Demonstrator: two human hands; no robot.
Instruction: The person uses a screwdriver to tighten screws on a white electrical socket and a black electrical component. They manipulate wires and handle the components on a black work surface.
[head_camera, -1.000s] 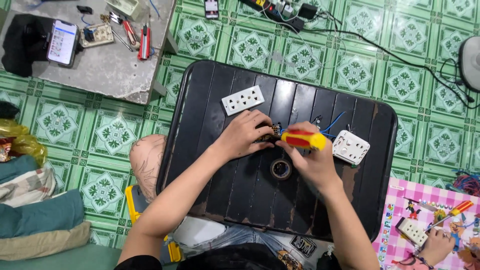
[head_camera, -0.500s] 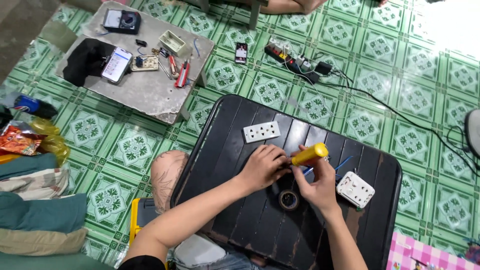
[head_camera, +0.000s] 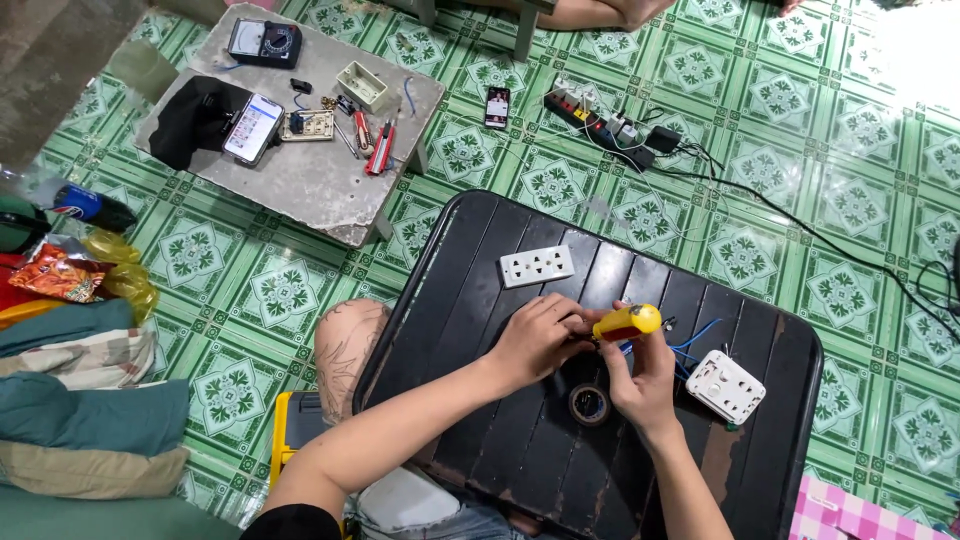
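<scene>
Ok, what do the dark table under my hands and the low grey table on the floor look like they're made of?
Dark table: likely wood, painted black, shown by parallel slats with gaps and worn brown patches near the front edge. Low grey table: looks like concrete or stone, with a matte, mottled grey top and a thick chipped edge.

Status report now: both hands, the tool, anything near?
Left hand and right hand grip yellow-handled screwdriver. Tape roll below, white socket right.

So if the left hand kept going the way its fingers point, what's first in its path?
Probably the yellow-handled screwdriver held by the right hand: the left hand points right along the black table, fingertips already at it, though depth is unclear.
</scene>
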